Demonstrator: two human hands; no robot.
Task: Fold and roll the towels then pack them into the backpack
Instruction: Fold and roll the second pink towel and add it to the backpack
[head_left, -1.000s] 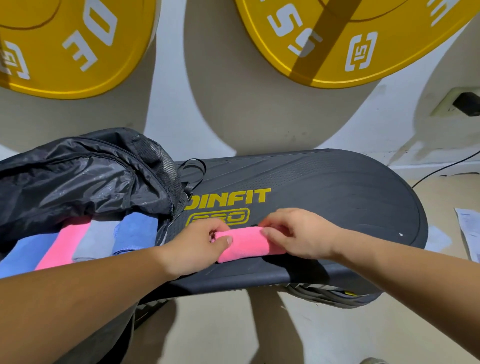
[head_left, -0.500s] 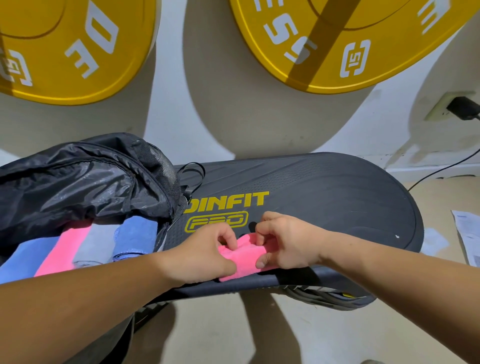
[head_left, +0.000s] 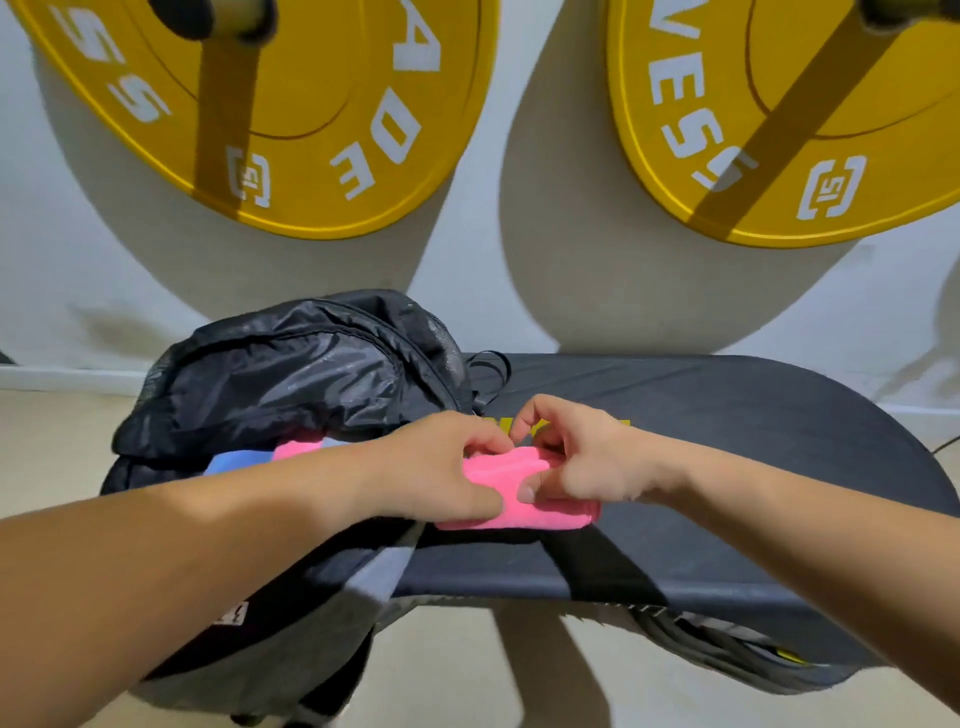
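A rolled pink towel (head_left: 506, 488) lies on the dark oval board (head_left: 727, 441), just right of the black backpack (head_left: 291, 374). My left hand (head_left: 441, 467) grips its left end and my right hand (head_left: 582, 457) pinches its right part with thumb and fingers. The backpack is open toward me; inside it show a blue towel roll (head_left: 234, 461), a pink towel roll (head_left: 298, 448) and a sliver of a grey towel roll (head_left: 337, 443), partly hidden by my left forearm.
Two yellow weight plates (head_left: 311, 130) (head_left: 779, 130) hang on the wall behind the board. Beige floor (head_left: 52, 441) lies left of and below the board. A black strap (head_left: 488, 364) of the backpack rests on the board.
The view has shifted right and closer. Both hands have carried the pink roll left, up to the backpack's opening, and now cover the board's yellow lettering.
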